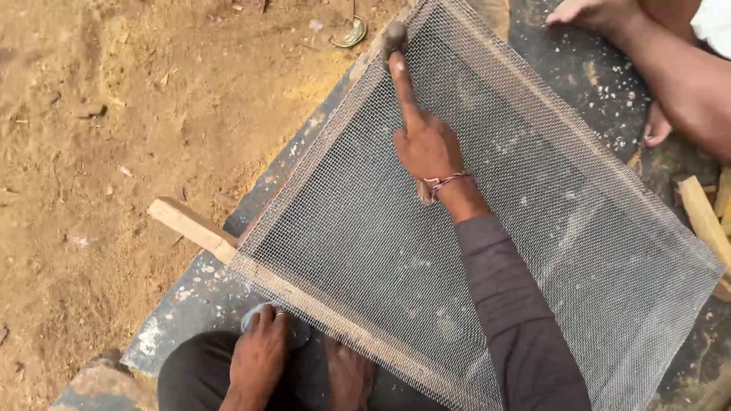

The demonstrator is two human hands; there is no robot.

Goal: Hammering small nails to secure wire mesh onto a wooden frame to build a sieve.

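- The sieve frame (487, 228), a wooden rectangle covered with fine wire mesh, is laid flat and slantwise on a dark slab (190, 304) at the edge of sandy ground (114, 114).
- The right hand (422, 141) is stretched over the mesh and closed around the handle of a hammer (395, 34), the forefinger laid straight along the handle; the hammer head is seen at the far wooden rail, touching it or just above it, which cannot be told.
- The left hand (259, 350) is held low by the near corner of the frame, fingers curled down onto a small pale blue thing (255, 316); what it is cannot be made out.
- A bare foot (346, 373) is set against the near rail, just beside the left hand.
- The frame is judged light and fairly stiff along its rails, while the mesh is thin, springy and easily dented, with cut wire ends likely to be sharp at the edges.
- The rails are judged the best place to be gripped, never the mesh itself.
- A wooden batten (190, 226) sticks out from under the left corner.
- Another person's arm (670, 68) and foot are seen at the far right, apart from the frame, near loose wooden offcuts (704, 221).
- A curved metal piece (350, 34) lies on the ground beyond the hammer.
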